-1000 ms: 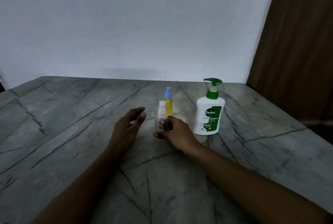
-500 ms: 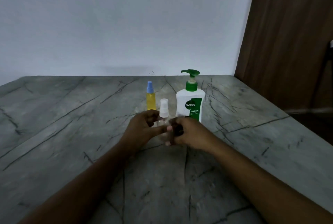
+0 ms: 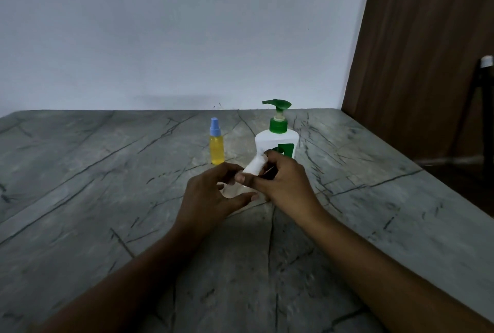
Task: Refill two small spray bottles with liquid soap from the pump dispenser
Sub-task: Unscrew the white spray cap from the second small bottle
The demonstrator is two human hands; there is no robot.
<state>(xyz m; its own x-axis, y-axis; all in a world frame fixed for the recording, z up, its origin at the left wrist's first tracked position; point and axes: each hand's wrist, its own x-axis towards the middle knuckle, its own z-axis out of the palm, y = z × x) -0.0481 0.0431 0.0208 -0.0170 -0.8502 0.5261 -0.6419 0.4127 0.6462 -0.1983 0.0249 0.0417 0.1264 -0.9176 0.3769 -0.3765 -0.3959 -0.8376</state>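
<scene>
Popping the sprayer off the first little bottle

Right hand (image 3: 283,185) pinches the white plastic spray cap (image 3: 255,165), and left hand (image 3: 211,196) curls round the small clear plastic bottle (image 3: 234,190), just in front of the white green-topped pump dispenser (image 3: 276,140). I'd hold the body steady and upright and twist gently.

2 hands meet over the grey worktop (image 3: 107,199). The left hand (image 3: 211,199) curls its fingers (image 3: 220,172) round a small clear spray bottle (image 3: 235,190) that leans to the right, and the right hand (image 3: 284,185) pinches the white cap (image 3: 255,165) on top of it. Just behind them stand 1 yellow spray bottle (image 3: 217,149) with a blue top and, to its right, 1 white pump dispenser (image 3: 278,134) with a green pump, and at the back are a white wall (image 3: 187,38) and a brown wood panel (image 3: 427,65).
</scene>
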